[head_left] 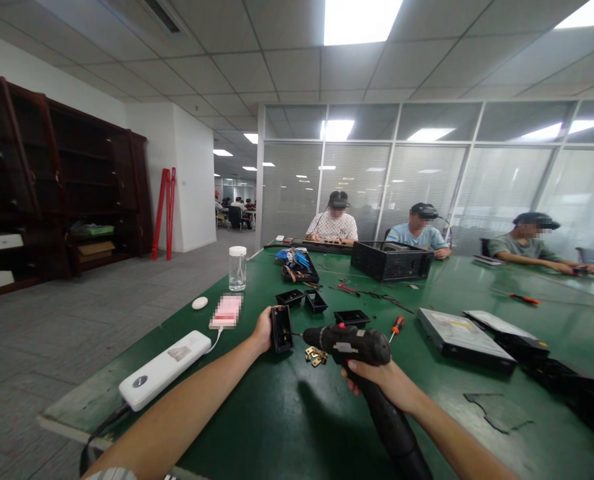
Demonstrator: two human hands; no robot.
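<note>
one drill (357, 343), four small black casings (281, 330) near it, two orange-handled screwdrivers (397, 325), one lidded jar (237, 270)

The drill (357, 341) is matt plastic, the box (277, 332) probably plastic, the small pieces (317, 357) shiny metal, the tabletop (257, 413) glossy.

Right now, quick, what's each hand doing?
Left hand: closed, holding a black open rectangular box.
Right hand: closed, holding a black pistol-shaped power drill.

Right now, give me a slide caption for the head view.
Left hand holds a black box while the right hand points a power drill at it.
</note>
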